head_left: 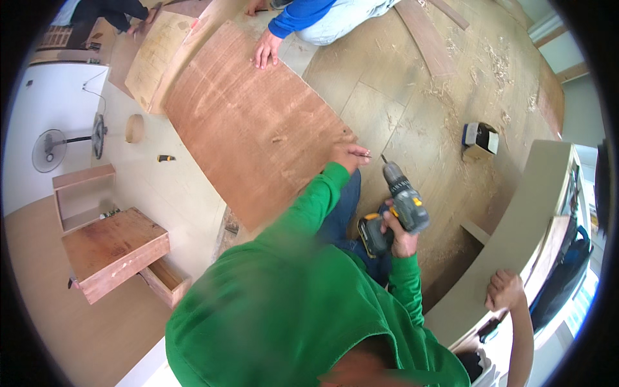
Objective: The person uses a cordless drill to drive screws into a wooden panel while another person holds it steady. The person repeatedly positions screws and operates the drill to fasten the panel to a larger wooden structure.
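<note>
My right hand (402, 240) is closed round the grip of a dark grey cordless drill (407, 203) with yellow parts. A thin bit projects from its chuck toward my left hand. My left hand (349, 157) is at the near right corner of a large reddish-brown plywood panel (251, 122). Its fingers pinch a thin dark pin-like piece (364, 155), too small to name. The drill tip is close to this piece but apart from it. At the panel's far edge, another person's hand (267, 49), in a blue sleeve, lies on the wood.
Wood shavings (500, 58) and planks (425, 39) lie on the floor. A small box (480, 140) sits right of the drill. Farther right, another person's hand (505, 290) grips a pale board (516, 226). Left are a wooden drawer unit (116, 251), a fan (49, 151) and a yellow-black tool (166, 158).
</note>
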Demonstrator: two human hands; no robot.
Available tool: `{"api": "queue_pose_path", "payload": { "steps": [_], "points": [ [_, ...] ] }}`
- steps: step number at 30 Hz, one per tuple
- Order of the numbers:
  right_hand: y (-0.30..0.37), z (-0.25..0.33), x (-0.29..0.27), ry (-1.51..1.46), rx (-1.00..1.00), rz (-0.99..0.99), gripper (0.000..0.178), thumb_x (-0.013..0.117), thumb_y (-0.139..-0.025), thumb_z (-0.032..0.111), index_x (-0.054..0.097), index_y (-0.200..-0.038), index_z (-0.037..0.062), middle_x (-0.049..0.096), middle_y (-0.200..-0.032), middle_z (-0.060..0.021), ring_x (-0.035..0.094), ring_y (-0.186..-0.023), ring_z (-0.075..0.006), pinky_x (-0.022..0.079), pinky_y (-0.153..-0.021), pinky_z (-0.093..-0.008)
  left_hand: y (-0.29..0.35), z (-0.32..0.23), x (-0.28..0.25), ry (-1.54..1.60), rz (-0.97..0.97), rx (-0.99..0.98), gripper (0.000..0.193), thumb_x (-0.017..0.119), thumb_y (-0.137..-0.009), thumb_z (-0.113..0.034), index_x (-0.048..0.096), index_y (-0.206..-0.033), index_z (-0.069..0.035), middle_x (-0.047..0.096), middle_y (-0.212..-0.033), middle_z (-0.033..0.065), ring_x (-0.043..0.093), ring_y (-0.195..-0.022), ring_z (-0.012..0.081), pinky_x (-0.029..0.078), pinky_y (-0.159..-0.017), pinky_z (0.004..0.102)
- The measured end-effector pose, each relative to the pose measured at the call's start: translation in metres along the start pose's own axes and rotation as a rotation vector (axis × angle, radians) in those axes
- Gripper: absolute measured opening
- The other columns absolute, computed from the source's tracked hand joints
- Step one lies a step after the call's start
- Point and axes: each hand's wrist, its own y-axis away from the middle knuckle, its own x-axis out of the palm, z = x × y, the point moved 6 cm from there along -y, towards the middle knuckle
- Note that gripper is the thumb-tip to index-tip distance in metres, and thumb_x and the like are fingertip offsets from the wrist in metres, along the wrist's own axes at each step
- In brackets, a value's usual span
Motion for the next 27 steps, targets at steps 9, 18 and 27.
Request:
{"api": "queue_pose_path", "payload": {
  "steps": [9,18,27],
  "points": [
    [0.044,0.019,0.051,0.194,-0.162,0.056,0.027,0.075,-0.092,-0.002,0.07,-0.118,-0.0004,0.07,-0.092,-0.0046,0.062,-0.067,-0.0123,0.051,-0.064,-0.0305,0.052,-0.021,-0.063,-0.074,-0.028,-0.054,0.03,0.079,-0.098,-0.022,0.079,-0.12,-0.002,0.077,-0.095,0.003,0.065,-0.074,0.0106,0.05,-0.071,0.0237],
    [0.069,0.012,0.047,0.434,-0.143,0.037,0.022,0.083,-0.091,0.011,0.074,-0.108,0.0005,0.072,-0.078,-0.0018,0.066,-0.067,-0.0099,0.052,-0.061,-0.0305,0.091,-0.05,-0.063,0.457,0.15,0.006,0.034,0.069,-0.105,-0.023,0.07,-0.128,0.002,0.076,-0.107,0.0081,0.072,-0.099,0.0165,0.056,-0.084,0.0287],
    [0.063,0.037,0.077,0.436,-0.382,0.131,0.017,0.08,-0.09,0.012,0.075,-0.102,0.0009,0.074,-0.079,-0.0058,0.068,-0.067,-0.0127,0.055,-0.065,-0.0316,0.117,-0.093,-0.053,0.87,0.302,-0.074,0.038,0.056,-0.112,-0.028,0.066,-0.133,0.002,0.076,-0.128,0.0188,0.073,-0.115,0.0284,0.059,-0.099,0.0429]
  ]
}}
